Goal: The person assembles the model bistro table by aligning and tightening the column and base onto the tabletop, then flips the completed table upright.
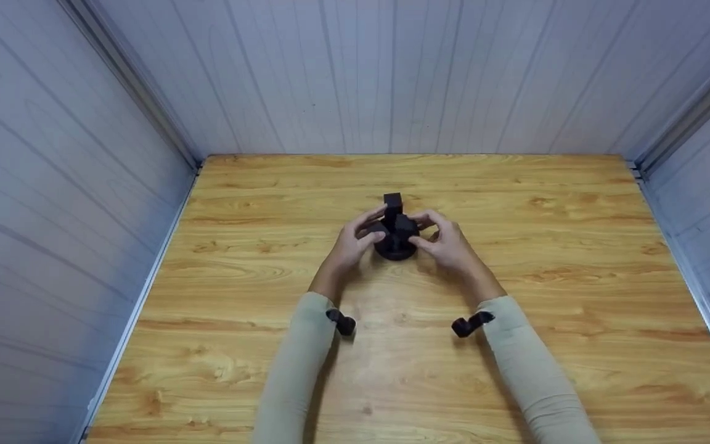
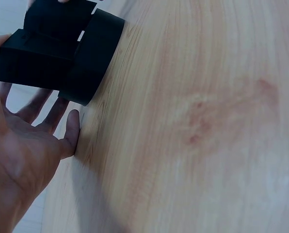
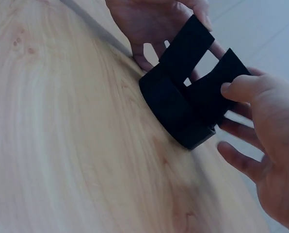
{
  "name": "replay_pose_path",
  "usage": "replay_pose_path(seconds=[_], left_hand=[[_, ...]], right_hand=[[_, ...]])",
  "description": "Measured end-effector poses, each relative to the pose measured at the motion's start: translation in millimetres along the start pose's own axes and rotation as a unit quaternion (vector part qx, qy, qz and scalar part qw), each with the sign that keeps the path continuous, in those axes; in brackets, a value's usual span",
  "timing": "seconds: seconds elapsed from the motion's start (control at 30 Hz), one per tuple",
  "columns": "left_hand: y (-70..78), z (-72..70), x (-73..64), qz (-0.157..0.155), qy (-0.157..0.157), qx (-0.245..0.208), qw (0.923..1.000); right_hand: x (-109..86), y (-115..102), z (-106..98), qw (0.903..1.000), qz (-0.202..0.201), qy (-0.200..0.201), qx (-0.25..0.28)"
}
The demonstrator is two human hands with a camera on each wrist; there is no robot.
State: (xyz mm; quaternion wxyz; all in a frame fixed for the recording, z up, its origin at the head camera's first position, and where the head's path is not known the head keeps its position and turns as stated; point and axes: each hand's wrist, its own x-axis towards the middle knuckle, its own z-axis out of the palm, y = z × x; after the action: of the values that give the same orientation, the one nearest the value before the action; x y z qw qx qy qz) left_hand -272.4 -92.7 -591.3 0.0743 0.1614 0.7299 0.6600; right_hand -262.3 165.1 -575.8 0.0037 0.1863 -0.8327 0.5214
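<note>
On the wooden table (image 1: 404, 370) stands a black object (image 1: 395, 251) with a round base and three blocky uprights. My left hand (image 1: 350, 243) holds its left upright (image 2: 35, 58), thumb on the near side and fingers reaching behind. From the other side, my right hand (image 1: 444, 240) pinches the right upright (image 3: 217, 85) between thumb and fingers. The rear upright (image 1: 393, 202) rises behind both hands. In the left wrist view the base (image 2: 93, 58) sits low against the tabletop, and its far side is hidden.
Pale panelled walls (image 1: 355, 74) enclose the table at the back and on both sides. A small black camera mount (image 1: 342, 322) is worn at the left sleeve cuff, and another black mount (image 1: 471, 324) at the right.
</note>
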Motion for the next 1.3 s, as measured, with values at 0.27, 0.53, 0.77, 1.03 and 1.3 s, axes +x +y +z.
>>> replay_pose_path(seconds=[0.27,0.53,0.77,1.03,1.3], left_hand=[[-33.9,-10.5,15.8,0.043,-0.012,-0.002,0.999],[-46.2,-10.8,20.3,0.027,-0.018,-0.017,0.9993],[0.2,2.7,4.6,0.0,-0.008,0.0,1.0],[-9.8,2.1,8.8,0.01,-0.01,-0.002,0.9999],[0.2,4.4,5.4,0.008,-0.005,0.0,1.0]], right_hand=[[1.7,3,13,0.9963,-0.023,0.078,-0.027],[-0.4,3,5,0.9994,-0.027,0.012,0.017],[1.3,0,-9,0.997,-0.001,-0.04,0.067],[-0.1,6,-7,0.9997,-0.001,0.009,0.024],[-3.7,10,2,0.9983,0.007,0.058,0.002]])
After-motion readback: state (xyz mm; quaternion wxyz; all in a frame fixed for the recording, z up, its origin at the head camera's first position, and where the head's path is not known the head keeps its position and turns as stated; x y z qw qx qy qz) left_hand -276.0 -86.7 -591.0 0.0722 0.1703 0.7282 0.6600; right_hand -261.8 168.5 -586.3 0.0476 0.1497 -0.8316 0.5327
